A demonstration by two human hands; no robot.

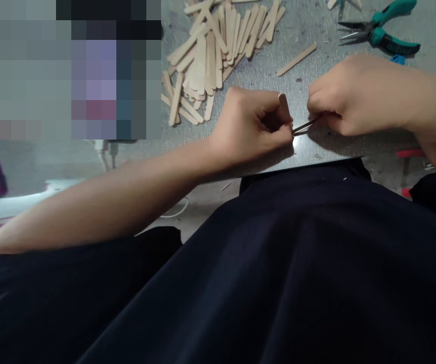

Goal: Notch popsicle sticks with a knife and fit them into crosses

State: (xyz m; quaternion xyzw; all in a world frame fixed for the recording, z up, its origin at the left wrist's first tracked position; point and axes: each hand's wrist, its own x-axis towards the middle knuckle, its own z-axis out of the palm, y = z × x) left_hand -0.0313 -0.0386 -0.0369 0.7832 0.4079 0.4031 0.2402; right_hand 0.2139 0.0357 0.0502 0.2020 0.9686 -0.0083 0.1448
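My left hand (252, 124) is closed, its fingers pinching a wooden craft stick (285, 107) that points up and away from me. Thin dark tweezers (309, 125) extend from my right hand (358, 96), whose fingers are wrapped round them. Their two tips reach my left fingertips, close to the lower end of the stick. Whether the tips grip anything there is too small to make out. A heap of craft sticks (210, 55) lies beyond my left hand, and one single stick (297, 59) lies apart between heap and right hand.
Green-handled long-nose pliers (379, 33) lie beyond my right hand, with a small blue object (397, 60) beside them. The metal table's front edge (316, 163) runs just before my lap. White cables (106, 154) are at left. The upper left is pixelated.
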